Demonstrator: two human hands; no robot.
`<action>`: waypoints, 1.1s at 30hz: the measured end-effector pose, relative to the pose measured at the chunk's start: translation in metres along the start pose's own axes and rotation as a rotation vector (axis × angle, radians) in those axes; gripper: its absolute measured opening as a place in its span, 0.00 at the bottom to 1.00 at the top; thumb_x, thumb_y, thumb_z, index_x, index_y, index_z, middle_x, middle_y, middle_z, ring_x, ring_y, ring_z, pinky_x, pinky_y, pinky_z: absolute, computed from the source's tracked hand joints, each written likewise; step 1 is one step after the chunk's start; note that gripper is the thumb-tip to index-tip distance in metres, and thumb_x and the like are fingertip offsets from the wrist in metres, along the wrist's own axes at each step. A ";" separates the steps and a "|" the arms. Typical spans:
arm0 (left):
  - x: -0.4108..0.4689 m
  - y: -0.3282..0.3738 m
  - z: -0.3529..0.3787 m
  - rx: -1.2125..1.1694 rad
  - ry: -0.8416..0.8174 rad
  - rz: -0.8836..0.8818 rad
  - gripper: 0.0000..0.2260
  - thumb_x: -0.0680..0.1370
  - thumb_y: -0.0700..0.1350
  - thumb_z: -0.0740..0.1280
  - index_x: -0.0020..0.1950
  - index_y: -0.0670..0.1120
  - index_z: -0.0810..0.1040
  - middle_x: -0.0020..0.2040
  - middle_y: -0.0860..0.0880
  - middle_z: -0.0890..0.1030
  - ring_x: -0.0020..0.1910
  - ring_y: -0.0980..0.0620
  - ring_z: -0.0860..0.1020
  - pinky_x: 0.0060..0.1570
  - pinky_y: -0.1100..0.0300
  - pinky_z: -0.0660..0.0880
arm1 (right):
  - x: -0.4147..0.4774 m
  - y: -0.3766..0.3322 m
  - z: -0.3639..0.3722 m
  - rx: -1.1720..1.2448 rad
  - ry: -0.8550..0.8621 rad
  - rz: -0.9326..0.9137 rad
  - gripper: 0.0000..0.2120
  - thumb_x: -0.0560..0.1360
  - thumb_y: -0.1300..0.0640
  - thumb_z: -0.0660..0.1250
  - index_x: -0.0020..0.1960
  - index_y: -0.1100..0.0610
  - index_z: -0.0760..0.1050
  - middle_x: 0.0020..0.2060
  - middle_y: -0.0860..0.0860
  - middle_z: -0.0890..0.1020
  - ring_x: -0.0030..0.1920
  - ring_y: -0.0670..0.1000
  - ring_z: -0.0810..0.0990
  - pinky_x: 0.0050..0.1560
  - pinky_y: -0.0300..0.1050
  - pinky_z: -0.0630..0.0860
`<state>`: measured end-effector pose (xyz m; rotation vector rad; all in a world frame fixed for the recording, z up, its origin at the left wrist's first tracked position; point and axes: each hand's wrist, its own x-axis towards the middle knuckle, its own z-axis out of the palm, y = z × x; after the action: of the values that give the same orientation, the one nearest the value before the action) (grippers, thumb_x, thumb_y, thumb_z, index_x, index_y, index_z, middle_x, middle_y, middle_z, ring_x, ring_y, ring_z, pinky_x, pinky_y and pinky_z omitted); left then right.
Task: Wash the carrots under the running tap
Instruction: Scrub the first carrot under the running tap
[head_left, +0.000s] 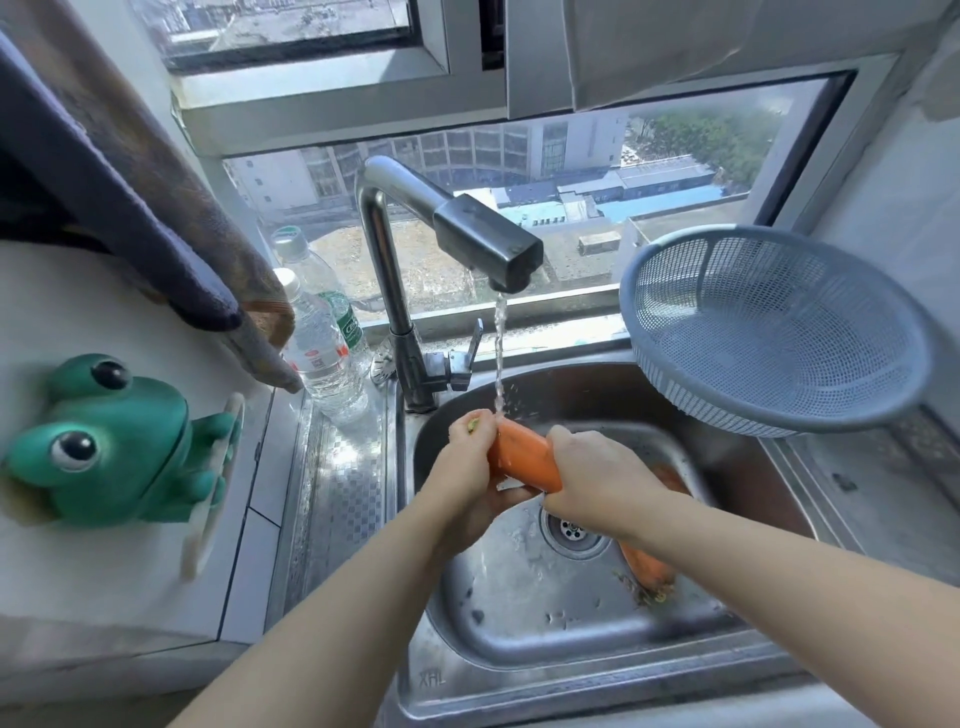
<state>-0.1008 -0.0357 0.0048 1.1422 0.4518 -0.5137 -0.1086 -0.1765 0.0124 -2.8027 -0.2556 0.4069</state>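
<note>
Here, a carrot (524, 460) is held right under the tap (467, 228), where the thin stream of water (500, 353) lands on its thick end. The thick end is wrapped by the left hand (467, 467), with the fingers curled round it and a bit of green stub showing between them. The thinner part is gripped by the right hand (592, 478), whose fingers are closed round it from above. Only the middle of the carrot is left bare between the two hands. A second carrot (647, 569) is seen lower down in the sink (519, 649), in front of the tap and a little to its right. It is partly hidden by the right forearm, and how much of it is hidden cannot be told. A blue basket (779, 332) is propped to the right of the tap. The held carrot is judged to be hard and stiff, so it should not bend or get squashed by a firm grip. It is wet, though, so it is likely to be slippery and could be dropped. It is best held near both ends, so that the middle can be turned and rubbed under the water.
</note>
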 end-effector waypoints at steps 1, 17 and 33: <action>-0.002 0.003 -0.005 -0.010 -0.070 -0.025 0.13 0.83 0.47 0.58 0.67 0.53 0.65 0.60 0.41 0.70 0.57 0.41 0.76 0.46 0.47 0.80 | 0.000 0.001 -0.001 0.006 -0.015 -0.001 0.11 0.71 0.55 0.67 0.48 0.53 0.66 0.44 0.50 0.76 0.43 0.53 0.75 0.40 0.45 0.70; -0.004 0.034 -0.037 0.196 -0.343 -0.042 0.21 0.72 0.41 0.69 0.66 0.46 0.72 0.64 0.38 0.71 0.54 0.43 0.79 0.51 0.56 0.79 | 0.008 0.003 -0.017 -0.081 0.015 -0.106 0.12 0.71 0.58 0.68 0.48 0.54 0.65 0.39 0.48 0.73 0.38 0.53 0.75 0.38 0.43 0.69; -0.003 0.048 -0.022 0.382 -0.251 0.093 0.16 0.74 0.40 0.69 0.61 0.44 0.75 0.64 0.36 0.72 0.55 0.44 0.80 0.51 0.55 0.81 | 0.018 0.006 -0.031 -0.191 0.100 -0.167 0.11 0.73 0.57 0.66 0.52 0.55 0.67 0.44 0.52 0.79 0.44 0.56 0.79 0.44 0.49 0.76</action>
<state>-0.0761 0.0012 0.0338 1.4341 0.0814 -0.6706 -0.0812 -0.1864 0.0344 -2.9463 -0.5274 0.2133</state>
